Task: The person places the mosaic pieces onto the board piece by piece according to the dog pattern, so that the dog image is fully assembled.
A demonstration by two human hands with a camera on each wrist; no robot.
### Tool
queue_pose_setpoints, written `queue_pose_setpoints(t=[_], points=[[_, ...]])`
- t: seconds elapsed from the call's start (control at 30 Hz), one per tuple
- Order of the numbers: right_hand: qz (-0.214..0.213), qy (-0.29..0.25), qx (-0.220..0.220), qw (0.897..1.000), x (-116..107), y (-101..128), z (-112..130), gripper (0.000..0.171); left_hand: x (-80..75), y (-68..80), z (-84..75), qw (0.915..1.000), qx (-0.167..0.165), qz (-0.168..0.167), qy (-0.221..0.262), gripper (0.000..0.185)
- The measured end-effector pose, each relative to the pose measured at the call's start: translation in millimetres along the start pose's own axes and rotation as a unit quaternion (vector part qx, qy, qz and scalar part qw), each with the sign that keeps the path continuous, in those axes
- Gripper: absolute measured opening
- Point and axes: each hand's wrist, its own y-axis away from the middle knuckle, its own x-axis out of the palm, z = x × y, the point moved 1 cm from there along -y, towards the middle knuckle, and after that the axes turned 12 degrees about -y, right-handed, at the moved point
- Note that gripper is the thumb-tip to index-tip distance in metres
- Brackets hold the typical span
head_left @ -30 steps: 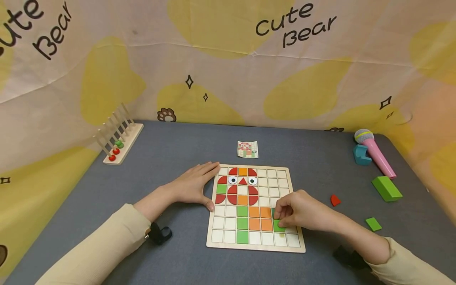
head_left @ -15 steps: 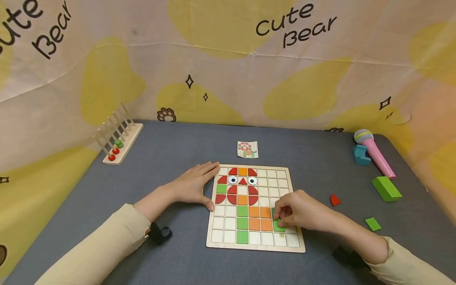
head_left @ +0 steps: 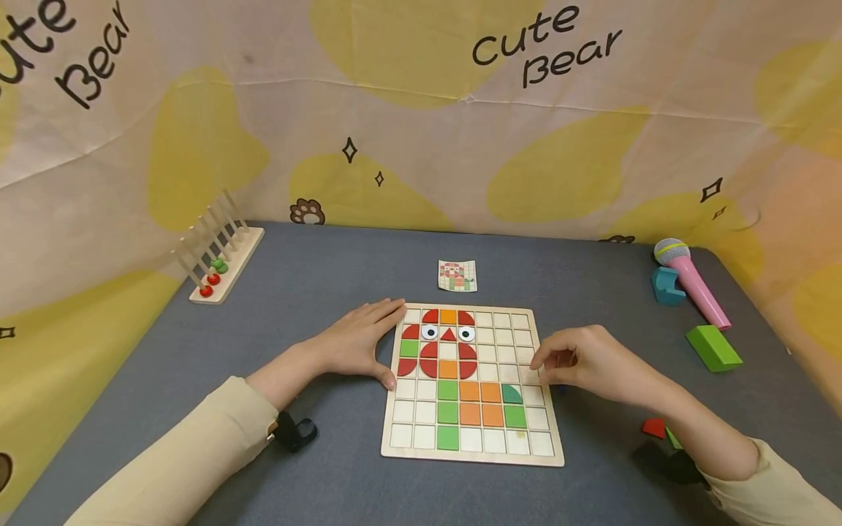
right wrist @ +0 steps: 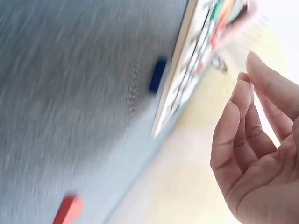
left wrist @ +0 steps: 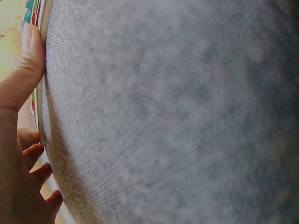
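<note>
Your two arms wear long, cream-beige sleeves point(head_left: 191, 453) that end at the wrists. A small black device point(head_left: 294, 431) is strapped under your left wrist, another point(head_left: 671, 464) under your right. Both hands are bare.

- One square wooden grid board point(head_left: 473, 456) on the grey table point(head_left: 316, 270).
- On the board, eight red rounded wooden pieces point(head_left: 429, 367).
- Six orange square tiles point(head_left: 470, 415).
- Five light green square tiles point(head_left: 448, 413).
- Two round white eye pieces point(head_left: 429, 333).
- One small red triangle point(head_left: 448, 335).
- One dark green quarter-round piece point(head_left: 511, 395).
- Near the table's left edge, one wooden peg rack point(head_left: 224, 267) with two red beads point(head_left: 213, 279) and one green bead point(head_left: 221, 266).
- Beyond the board's far edge, one small pattern card point(head_left: 457, 276).
- Near the table's right edge, one pink toy microphone point(head_left: 699, 288), one blue holder point(head_left: 666, 286) and one green wedge block point(head_left: 713, 348).
</note>
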Motion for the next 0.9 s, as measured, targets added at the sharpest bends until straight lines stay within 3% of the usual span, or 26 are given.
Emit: queue_pose_setpoints(t=[0.23, 0.47, 0.57, 0.7, 0.77, 0.9], points=[[-0.032, 0.017, 0.044, 0.998, -35, 18, -14, 0.017, -0.4, 0.0, 0.7, 1.0, 0.001, -0.003, -0.001, 0.126], [-0.041, 0.05, 0.042, 0.997, -66, 43, -40, 0.018, 1.1, -0.9, 1.3, 1.0, 0.004, -0.003, -0.002, 0.126], [-0.006, 0.023, 0.052, 0.998, -78, 57, -56, 0.018, 1.7, -1.1, 1.5, 1.0, 0.004, -0.001, -0.002, 0.126], [0.085, -0.059, 0.07, 0.992, -92, 74, -83, 0.018, 2.3, -1.0, 1.3, 1.0, 0.002, -0.001, -0.004, 0.126], [0.133, -0.113, 0.079, 0.981, -96, 82, -95, 0.017, 2.1, -0.9, 1.0, 1.0, 0.0, -0.001, -0.003, 0.126], [0.205, -0.22, 0.118, 0.946, -102, 94, -112, 0.02, 1.6, -0.5, 1.0, 1.0, -0.002, 0.002, -0.003, 0.127]])
